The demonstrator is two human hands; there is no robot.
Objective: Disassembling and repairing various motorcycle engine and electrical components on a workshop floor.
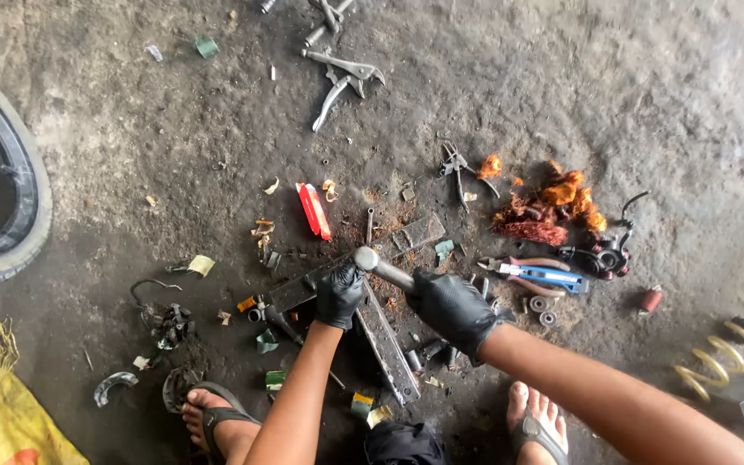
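Your right hand [451,308] grips the hammer [381,267] handle; your left hand [338,294] clenches a small part — unidentifiable — on the steel bars [387,340] on the floor. Keep left fingers clear — strike squarely.

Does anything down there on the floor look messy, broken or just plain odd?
Yes. A heap of frayed copper wire lies loose on the concrete floor, with torn scraps and small metal parts strewn about the gloved left hand and right hand, which grips a hammer.
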